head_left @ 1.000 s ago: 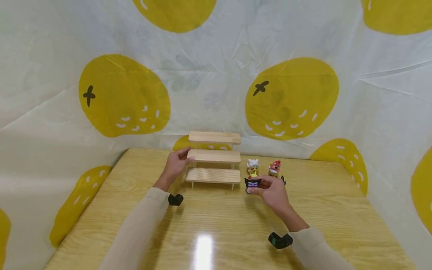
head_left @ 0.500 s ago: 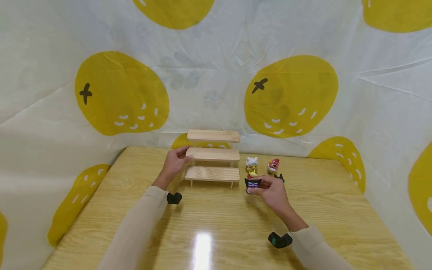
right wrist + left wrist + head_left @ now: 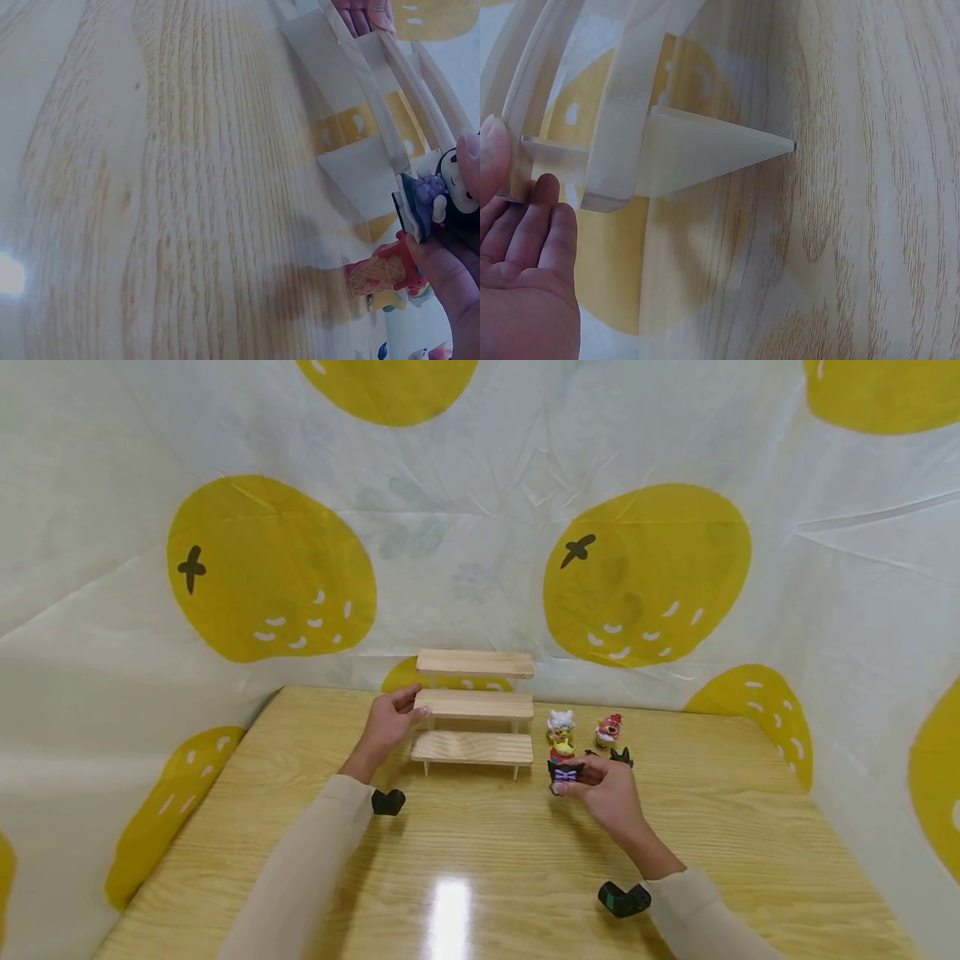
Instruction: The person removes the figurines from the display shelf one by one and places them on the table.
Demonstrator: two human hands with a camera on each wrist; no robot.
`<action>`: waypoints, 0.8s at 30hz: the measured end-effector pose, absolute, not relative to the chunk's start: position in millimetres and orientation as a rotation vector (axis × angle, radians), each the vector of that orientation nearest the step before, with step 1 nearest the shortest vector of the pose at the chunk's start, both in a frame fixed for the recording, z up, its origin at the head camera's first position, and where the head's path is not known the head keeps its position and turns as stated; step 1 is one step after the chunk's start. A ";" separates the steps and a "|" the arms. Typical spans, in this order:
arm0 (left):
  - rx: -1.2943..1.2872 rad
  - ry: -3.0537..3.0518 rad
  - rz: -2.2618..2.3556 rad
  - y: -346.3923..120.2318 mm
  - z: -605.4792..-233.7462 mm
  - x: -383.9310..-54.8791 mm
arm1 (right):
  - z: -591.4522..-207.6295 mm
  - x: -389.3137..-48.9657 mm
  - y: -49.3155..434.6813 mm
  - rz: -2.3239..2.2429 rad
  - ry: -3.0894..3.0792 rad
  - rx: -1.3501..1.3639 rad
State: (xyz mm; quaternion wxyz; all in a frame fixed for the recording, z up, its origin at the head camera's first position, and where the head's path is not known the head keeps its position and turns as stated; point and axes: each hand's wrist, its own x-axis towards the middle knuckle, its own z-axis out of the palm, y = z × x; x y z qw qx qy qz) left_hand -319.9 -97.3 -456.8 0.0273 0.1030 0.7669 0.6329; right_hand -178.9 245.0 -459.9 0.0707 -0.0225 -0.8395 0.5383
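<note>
A three-tier wooden display stand stands toward the back of the table. My left hand pinches the left end of its middle tier. In the left wrist view the thumb lies over the tier and the fingers are below it. My right hand holds a small black figurine with a purple bow, raised just right of the stand. The right wrist view shows this figurine between thumb and fingers, its pale face partly covered by the thumb.
Beyond my right hand stand a white-topped figurine, a red-hatted one, a red-and-yellow one and a dark-eared one, partly hidden. Fabric with yellow fruit shapes hangs behind the wooden table.
My right hand has shifted slightly down and right with the black figurine, uncovering more of the red-and-yellow figurine behind. My left hand keeps its hold on the stand.
</note>
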 end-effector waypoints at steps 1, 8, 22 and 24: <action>0.320 2.368 1.955 -97.2 -456.3 -319.8 | -460.0 -178.6 244.9 1.615 -2.524 -0.068; 0.329 2.368 1.961 -96.4 -456.7 -321.3 | -462.0 -178.0 245.6 1.615 -2.519 -0.068; 0.336 2.353 1.958 -97.9 -457.2 -321.8 | -467.3 -178.7 247.9 1.616 -2.514 -0.071; 0.342 2.348 1.957 -98.1 -457.0 -321.4 | -468.4 -179.0 248.3 1.617 -2.511 -0.070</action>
